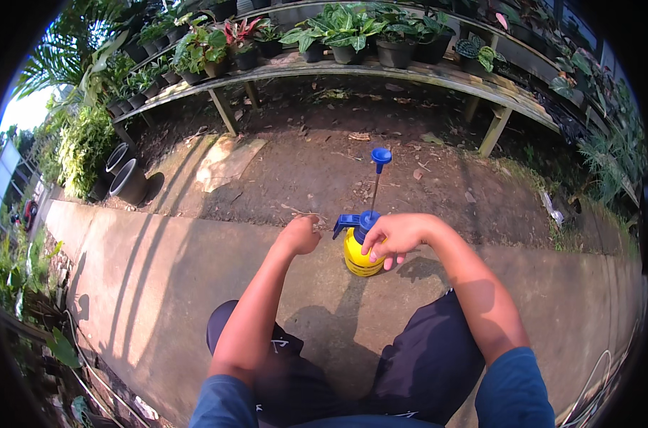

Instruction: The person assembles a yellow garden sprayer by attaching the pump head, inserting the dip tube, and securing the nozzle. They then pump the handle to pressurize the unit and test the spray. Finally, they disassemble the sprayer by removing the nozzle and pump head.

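A pump spray bottle (362,258) with a yellow body and blue head stands upright on the concrete in front of me. Its thin pump rod is drawn up, topped by a blue round knob (382,155); the blue nozzle and trigger point left. My right hand (401,237) hangs over the bottle's right side with loosely bent, parted fingers, hiding part of the body; whether it touches the bottle I cannot tell. To the bottle's left, apart from it, my left hand (300,235) is curled closed, and nothing shows in it.
Beyond the concrete path (174,285) lies bare soil (302,157) with dry leaves. A wooden bench (295,68) carrying several potted plants (344,36) spans the back. Black pots (129,182) lean at the left. A thin hose (99,385) runs along the lower left edge.
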